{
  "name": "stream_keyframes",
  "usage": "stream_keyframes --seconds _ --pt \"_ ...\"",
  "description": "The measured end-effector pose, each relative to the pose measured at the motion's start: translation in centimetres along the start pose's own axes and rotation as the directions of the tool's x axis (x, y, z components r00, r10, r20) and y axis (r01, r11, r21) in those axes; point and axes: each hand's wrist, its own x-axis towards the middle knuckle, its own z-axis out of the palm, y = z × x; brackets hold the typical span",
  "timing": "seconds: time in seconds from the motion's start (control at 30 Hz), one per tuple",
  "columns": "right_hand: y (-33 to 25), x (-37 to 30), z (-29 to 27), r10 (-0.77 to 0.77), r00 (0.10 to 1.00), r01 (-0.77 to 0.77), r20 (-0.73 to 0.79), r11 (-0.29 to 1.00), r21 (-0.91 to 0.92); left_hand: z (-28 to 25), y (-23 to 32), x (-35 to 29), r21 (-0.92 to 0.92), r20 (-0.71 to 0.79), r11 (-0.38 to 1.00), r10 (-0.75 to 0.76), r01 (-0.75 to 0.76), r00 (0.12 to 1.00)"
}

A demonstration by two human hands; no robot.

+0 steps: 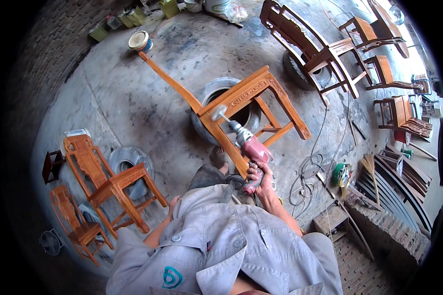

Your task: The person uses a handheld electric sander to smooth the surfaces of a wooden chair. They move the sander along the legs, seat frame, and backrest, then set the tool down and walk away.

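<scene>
My right hand [260,176] is closed round the handle of a red power drill [255,149]. A round pale sanding disc [218,112] is fitted at the drill's front. The disc is at the near-left corner of a carved wooden chair [273,109], which lies tipped over on a tyre [200,129] in front of me. I cannot tell whether the disc touches the wood. My left hand [174,203] is low beside my left thigh, mostly hidden by my shirt, so its fingers do not show clearly.
Two wooden chairs [120,182] stand at the left by another tyre [131,162]. More chairs [325,54] are at the right. A cable [305,179] loops over the floor near a broom [370,169] and curved wooden pieces [394,189]. A paint bucket [141,41] stands at the far left.
</scene>
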Motion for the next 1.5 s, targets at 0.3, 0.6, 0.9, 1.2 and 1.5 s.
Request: stream_keyframes --seconds 0.3,0.6,0.9,1.2,1.5 --pt "-3.8 0.6 2.4 -0.082 0.996 0.082 0.037 0.997 0.006 -0.3 0.6 1.0 0.016 0.015 1.000 0.018 -0.018 1.000" --pt "-6.9 1.3 2.4 -0.066 0.996 0.068 0.062 0.997 -0.030 0.6 2.6 1.5 0.029 0.001 1.000 0.011 -0.011 1.000" --pt "-17.1 5.4 5.9 -0.201 0.965 0.195 0.168 0.979 0.050 2.4 4.6 0.2 0.047 -0.008 0.999 -0.010 0.011 1.000" --pt "-18.4 2.9 3.7 -0.231 0.964 0.225 0.132 0.973 0.055 4.1 4.9 -1.2 0.045 -0.020 0.998 -0.035 0.036 0.999" --pt "-18.6 0.2 2.6 -0.255 0.962 0.255 0.095 0.967 0.016 4.9 4.4 -1.4 0.036 -0.011 0.999 -0.040 0.040 0.999"
